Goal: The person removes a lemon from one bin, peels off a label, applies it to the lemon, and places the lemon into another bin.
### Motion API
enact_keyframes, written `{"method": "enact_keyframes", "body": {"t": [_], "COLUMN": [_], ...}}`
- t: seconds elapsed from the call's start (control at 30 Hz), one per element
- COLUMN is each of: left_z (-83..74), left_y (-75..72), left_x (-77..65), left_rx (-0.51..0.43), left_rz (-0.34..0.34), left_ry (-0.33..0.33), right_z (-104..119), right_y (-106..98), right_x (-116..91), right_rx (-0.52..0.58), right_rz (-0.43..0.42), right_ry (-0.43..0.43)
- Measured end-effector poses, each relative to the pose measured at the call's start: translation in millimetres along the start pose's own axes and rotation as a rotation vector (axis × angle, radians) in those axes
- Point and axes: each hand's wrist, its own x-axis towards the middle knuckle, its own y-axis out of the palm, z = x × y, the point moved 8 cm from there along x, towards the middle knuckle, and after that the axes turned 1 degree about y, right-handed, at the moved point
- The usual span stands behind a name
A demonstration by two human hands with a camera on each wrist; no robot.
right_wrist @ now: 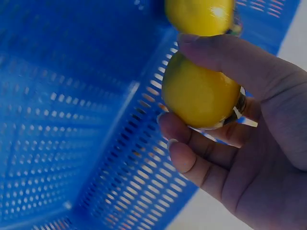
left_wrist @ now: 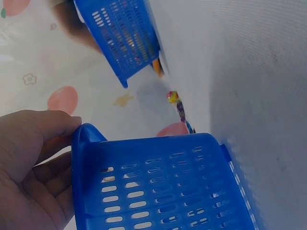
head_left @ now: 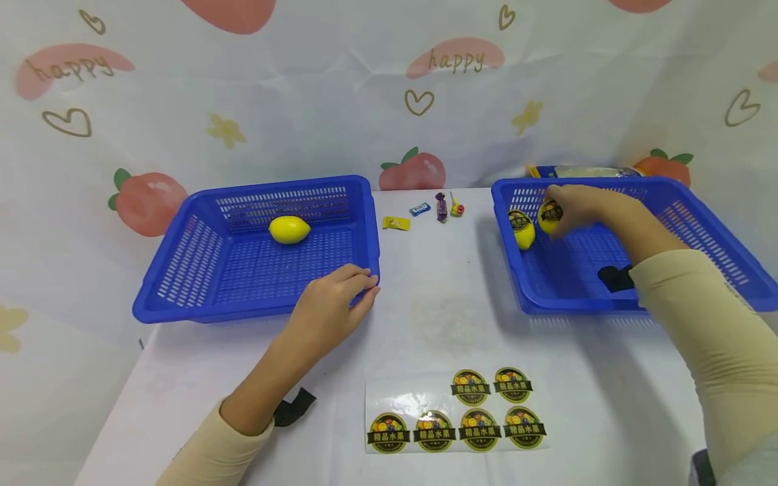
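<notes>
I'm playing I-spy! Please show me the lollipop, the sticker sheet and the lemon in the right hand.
Lollipop (head_left: 458, 210): head view, wrapped round end.
Sticker sheet (head_left: 425, 396): head view, bare upper-left part.
Held lemon (right_wrist: 197, 92): right wrist view, yellow side.

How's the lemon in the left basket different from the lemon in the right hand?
The lemon in the left basket shows no sticker; the lemon in the right hand wears a round one. The left-basket lemon lies alone, while the held lemon has another lemon beside it. Both are yellow.
</notes>
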Motion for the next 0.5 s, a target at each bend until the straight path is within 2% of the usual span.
{"method": "enact_keyframes", "body": {"t": [0.27,0.5], "left_z": [-0.8,-1.0], "left_y": [0.9,0.7], "left_x": [0.5,0.0], "left_rx": [0.008,0.013], "left_rz": [0.013,0.007], "left_ry": [-0.015,-0.019], "right_z": [-8,-7], "right_y": [21,24], "right_x": [6,6], "right_rx": [0.030,0.062], "right_rz": [0.053,0.055], "right_ry": [0.043,0.063]}}
